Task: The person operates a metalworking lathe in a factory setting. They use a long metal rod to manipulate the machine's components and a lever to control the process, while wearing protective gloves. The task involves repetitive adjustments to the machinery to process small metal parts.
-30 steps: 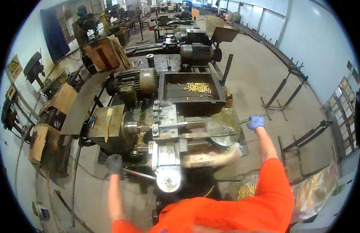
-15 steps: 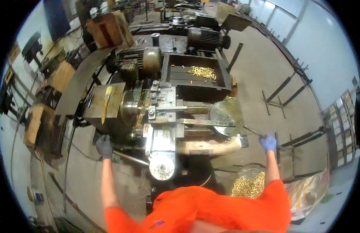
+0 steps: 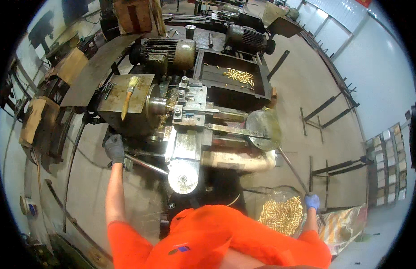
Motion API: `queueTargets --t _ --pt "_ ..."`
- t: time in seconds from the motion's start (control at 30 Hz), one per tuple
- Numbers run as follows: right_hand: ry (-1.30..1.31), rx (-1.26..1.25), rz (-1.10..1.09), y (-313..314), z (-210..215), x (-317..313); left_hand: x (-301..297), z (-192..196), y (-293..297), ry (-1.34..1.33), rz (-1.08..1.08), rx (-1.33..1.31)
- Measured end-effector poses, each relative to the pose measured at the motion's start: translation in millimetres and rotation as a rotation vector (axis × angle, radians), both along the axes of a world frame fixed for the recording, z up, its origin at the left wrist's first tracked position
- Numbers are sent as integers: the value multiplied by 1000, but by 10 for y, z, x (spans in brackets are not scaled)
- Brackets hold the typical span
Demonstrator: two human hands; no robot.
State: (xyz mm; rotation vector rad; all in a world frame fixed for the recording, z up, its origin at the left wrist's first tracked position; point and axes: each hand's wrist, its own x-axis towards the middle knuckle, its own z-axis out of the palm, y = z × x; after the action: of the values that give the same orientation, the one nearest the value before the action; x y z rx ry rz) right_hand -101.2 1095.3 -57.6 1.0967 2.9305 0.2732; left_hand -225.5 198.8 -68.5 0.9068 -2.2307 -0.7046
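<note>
Gloves cover both hands at this lathe. The left hand (image 3: 114, 150), in a dark glove, is curled shut round the end of a lever (image 3: 145, 163), a bare steel bar that slants from the glove toward the round handwheel (image 3: 183, 176) at the machine's front; gripping it at the far end looks like the way to get the most swing from it. The right hand (image 3: 312, 201), in a blue glove, is closed on the near end of a long thin rod (image 3: 291, 169) that runs up and leftward to a dull round metal disc (image 3: 262, 130) at the right end of the machine bed. The length of the rod lets that hand stay low by the hip, well apart from the moving parts.

Just beside the right hand, below the rod, sits a clear bag (image 3: 282, 214) heaped with small brass pieces, probably set there so finished parts land within arm's reach. More of the same brass pieces (image 3: 239, 77) lie scattered in the dark tray behind the bed. A paintbrush (image 3: 128, 96) with a wooden handle rests on the flat top of the headstock, near the chuck (image 3: 156, 105), handy for sweeping away the brass chips gathered there. An electric motor (image 3: 165, 50) sits behind it.
</note>
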Motion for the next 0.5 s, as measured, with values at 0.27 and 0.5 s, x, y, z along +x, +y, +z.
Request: queueTargets --t 0.27,0.5 --pt "26 -60 -11 -259 39 91 21 -50 -157 30 -78 76" --pt "-2 -70 -101 -478 126 179 41 43 -72 -21 2 75"
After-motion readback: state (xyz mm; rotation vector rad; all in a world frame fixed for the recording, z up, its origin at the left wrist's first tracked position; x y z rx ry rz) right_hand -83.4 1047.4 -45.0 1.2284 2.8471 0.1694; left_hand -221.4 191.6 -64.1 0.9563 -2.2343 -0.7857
